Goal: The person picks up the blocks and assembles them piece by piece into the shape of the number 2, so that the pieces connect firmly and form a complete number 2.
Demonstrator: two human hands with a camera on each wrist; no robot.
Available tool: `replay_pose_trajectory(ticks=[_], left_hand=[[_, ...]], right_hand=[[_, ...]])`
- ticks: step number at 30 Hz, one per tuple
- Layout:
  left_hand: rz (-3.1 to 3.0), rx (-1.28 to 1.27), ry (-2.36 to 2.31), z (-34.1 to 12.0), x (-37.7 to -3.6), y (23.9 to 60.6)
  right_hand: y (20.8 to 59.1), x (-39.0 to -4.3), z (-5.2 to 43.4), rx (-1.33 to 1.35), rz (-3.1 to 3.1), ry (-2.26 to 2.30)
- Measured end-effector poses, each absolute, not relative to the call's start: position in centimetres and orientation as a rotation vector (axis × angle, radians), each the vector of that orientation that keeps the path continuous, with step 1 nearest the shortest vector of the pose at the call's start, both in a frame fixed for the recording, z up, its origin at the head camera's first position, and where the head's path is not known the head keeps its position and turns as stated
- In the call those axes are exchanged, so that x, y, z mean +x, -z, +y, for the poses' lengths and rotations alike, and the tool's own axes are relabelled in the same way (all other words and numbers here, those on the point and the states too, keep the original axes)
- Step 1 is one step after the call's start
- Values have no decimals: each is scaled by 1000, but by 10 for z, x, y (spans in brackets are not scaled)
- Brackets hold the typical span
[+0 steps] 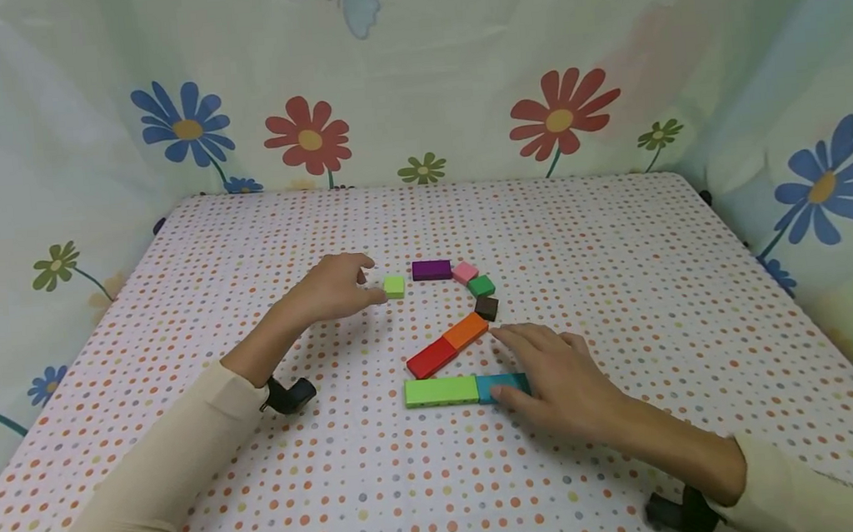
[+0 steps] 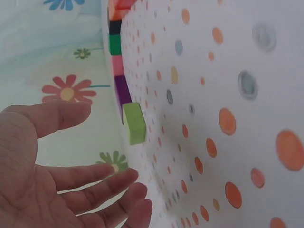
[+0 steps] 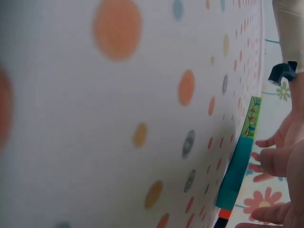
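Observation:
My left hand [image 1: 334,288] is just left of a small light green block [image 1: 394,287], its thumb tip close to the block's side. In the left wrist view the fingers of the left hand [image 2: 71,175] are spread, with a gap between them and the light green block [image 2: 135,124]. My right hand [image 1: 559,385] hovers by the right end of a blue block [image 1: 490,386], thumb over it; whether they touch I cannot tell. The blue block [image 3: 236,173] adjoins a long green block [image 1: 441,392]. The right fingertips reach near an orange block [image 1: 466,330].
A red block [image 1: 432,357] meets the orange one, slanting upward right. From there a dark brown block [image 1: 487,307], a green block [image 1: 481,286], a pink block [image 1: 465,272] and a purple block [image 1: 431,270] curve back left on the dotted tablecloth [image 1: 301,485]. A flowered curtain [image 1: 426,66] surrounds the table.

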State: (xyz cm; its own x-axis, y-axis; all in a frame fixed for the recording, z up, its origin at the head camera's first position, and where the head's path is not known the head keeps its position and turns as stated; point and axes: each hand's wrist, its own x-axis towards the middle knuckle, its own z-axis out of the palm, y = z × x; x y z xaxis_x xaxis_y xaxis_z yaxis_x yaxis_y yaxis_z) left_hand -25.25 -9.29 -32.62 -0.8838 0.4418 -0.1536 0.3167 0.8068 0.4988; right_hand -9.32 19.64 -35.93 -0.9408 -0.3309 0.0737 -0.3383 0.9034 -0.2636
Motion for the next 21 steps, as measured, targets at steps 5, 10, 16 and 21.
replay_pose_trajectory(ticks=[5,10,16,21], left_hand=[[2746,506,-639,-88,-266,331],[2732,438,-617,-80,-274,333],[2782,414,-624,-70,-278,337],[2787,339,-595,-63,-279,339]], right_hand=[[357,-85,198,533,-3053,-456],[355,-77,196,510,-3083,-460],[353,-71,197,489,-3084,-470],[353,-69,200,450,-3100,-542]])
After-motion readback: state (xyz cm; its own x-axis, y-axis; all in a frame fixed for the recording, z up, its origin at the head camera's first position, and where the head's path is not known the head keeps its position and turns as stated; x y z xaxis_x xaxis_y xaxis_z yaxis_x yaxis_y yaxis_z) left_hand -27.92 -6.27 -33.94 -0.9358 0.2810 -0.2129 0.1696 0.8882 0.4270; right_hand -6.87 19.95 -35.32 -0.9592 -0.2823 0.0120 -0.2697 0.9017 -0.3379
